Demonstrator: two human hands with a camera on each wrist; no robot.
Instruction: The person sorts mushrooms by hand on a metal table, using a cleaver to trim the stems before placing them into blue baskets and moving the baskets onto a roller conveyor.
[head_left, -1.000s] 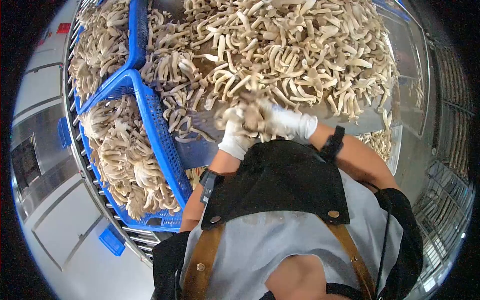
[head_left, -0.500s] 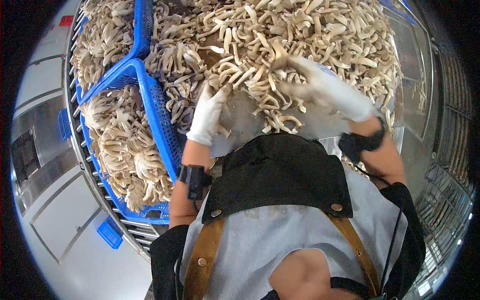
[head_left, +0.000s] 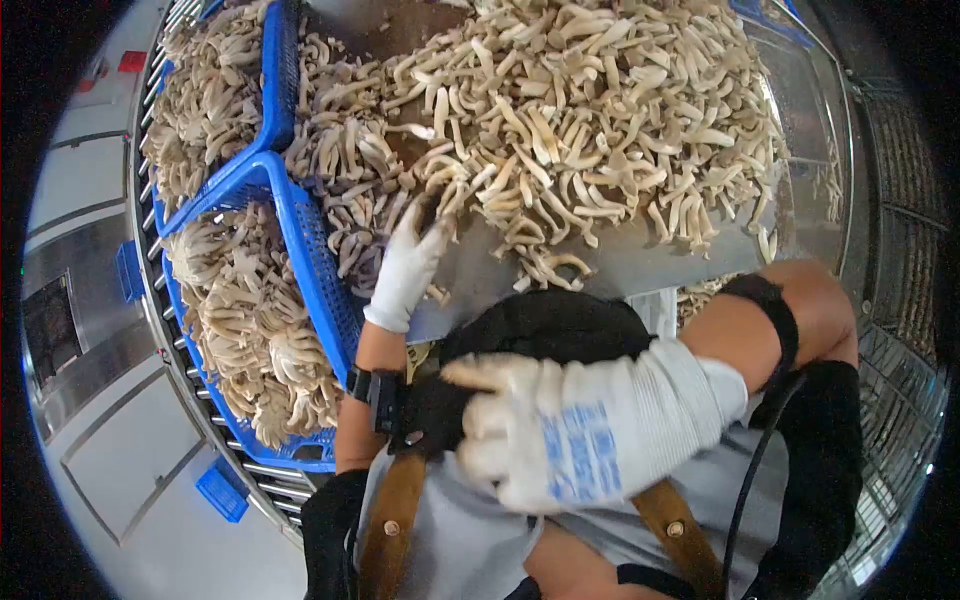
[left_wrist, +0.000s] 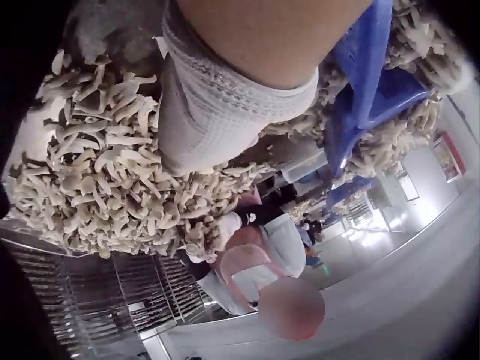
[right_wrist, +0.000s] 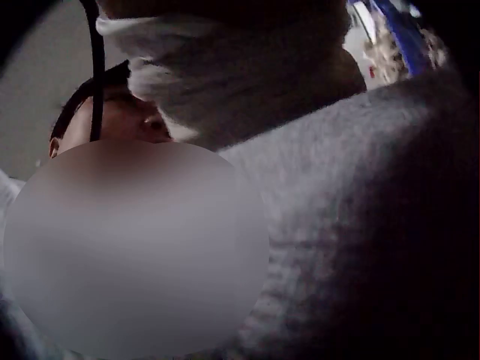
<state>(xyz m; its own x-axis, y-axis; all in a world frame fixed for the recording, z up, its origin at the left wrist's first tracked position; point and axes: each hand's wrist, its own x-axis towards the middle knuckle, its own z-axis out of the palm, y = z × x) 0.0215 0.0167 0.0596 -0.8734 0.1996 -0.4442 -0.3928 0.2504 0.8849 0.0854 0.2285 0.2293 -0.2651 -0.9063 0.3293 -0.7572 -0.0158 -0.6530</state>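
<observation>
My left hand (head_left: 405, 270), in a white glove, reaches to the near left edge of a spread of mushrooms (head_left: 620, 130) with long pale stems. Its fingers stand apart, with darkened fingertips right at the mushrooms. In the left wrist view the glove's cuff (left_wrist: 217, 105) hides most of that hand. My right hand (head_left: 590, 430), gloved in white with blue print, is raised in front of my chest and apron, away from the pile. Its index finger points left and the other fingers bend loosely. The palm side is hidden; nothing shows in this hand.
Blue baskets (head_left: 325, 270) full of mushroom clusters (head_left: 260, 320) line the left on a roller conveyor. The mushrooms lie on a metal table (head_left: 470, 275). Another person (left_wrist: 255, 259) works across it. Wire racks (head_left: 905, 190) stand at the right.
Both hands were together on a mushroom clump, then parted. My right hand swept over the pile and came back to my chest; my left stays at the pile's left edge.
</observation>
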